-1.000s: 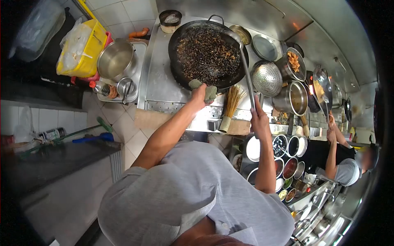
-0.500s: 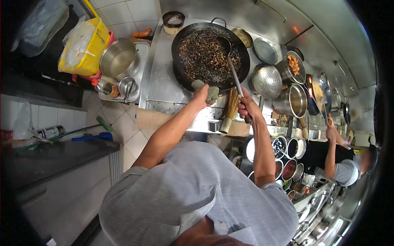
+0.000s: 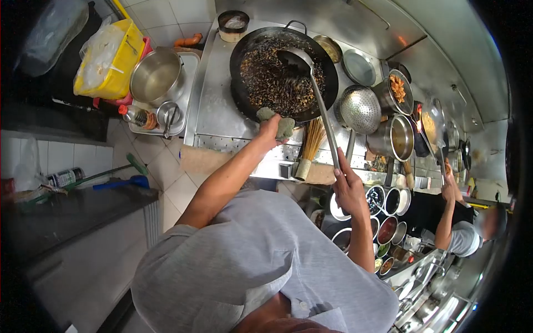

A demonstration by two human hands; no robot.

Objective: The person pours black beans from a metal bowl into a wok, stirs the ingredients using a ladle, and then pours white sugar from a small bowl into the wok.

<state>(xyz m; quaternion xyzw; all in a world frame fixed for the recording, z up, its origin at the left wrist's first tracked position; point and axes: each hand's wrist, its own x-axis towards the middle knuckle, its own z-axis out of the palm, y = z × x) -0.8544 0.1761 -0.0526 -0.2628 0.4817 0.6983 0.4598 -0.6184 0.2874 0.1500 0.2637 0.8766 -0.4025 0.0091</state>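
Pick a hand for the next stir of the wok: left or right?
Right, I'd say. The right hand already holds the ladle, its bowl in the wok. The left hand looks occupied, holding a cloth against the wok's near edge.

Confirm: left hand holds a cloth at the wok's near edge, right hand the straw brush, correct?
No: the head view shows the right hand holding a ladle, not the straw brush. The left hand holds a cloth at the near edge of the wok.
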